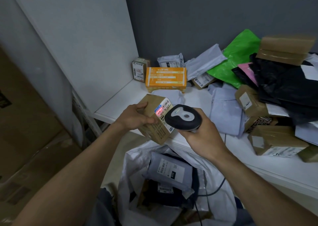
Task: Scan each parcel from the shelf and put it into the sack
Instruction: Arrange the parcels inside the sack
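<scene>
Two bare arms come in from the bottom corners, forearms converging toward the middle. The left arm [74,167] runs up from the lower left with a straight wrist. The left hand [136,117] grips the box [153,103] from its left side, one digit over the top and another stretched along the near face. The right arm [254,177] rises from the lower right, wrist bent slightly inward. The right hand [201,132] is curled round the scanner [182,117], back of the hand facing up. The hands are close together but not touching.
</scene>
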